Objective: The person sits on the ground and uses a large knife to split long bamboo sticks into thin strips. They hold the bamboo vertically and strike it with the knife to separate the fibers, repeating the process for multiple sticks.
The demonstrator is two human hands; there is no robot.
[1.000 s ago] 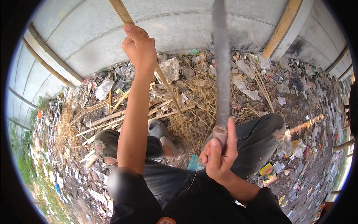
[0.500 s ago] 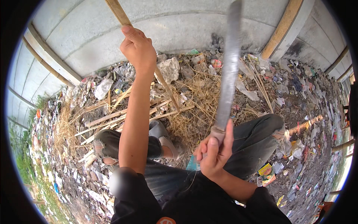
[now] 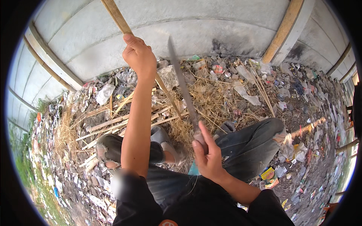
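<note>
My left hand (image 3: 139,56) is raised and closed around a long split-bamboo strip (image 3: 117,18). The strip slants from the upper left down past my forearm, and its lower end reaches the straw between my feet. In my right hand (image 3: 209,160), low in front of my lap, is a machete (image 3: 184,84) gripped by its handle. Its long dark blade points up and to the left, seen nearly edge-on. The blade stands to the right of the strip, with a gap between them in this view.
Several cut bamboo strips (image 3: 109,122) lie by my left foot. Dry straw (image 3: 211,94), plastic litter and a pale stone block (image 3: 169,77) cover the ground ahead. A grey panel wall (image 3: 196,32) closes the far side, with a wooden post (image 3: 283,32) against it.
The machete has swung from upright on the right to a leftward tilt, nearer the bamboo strip. My right hand has shifted slightly left; my left hand and the strip have lowered a little.
</note>
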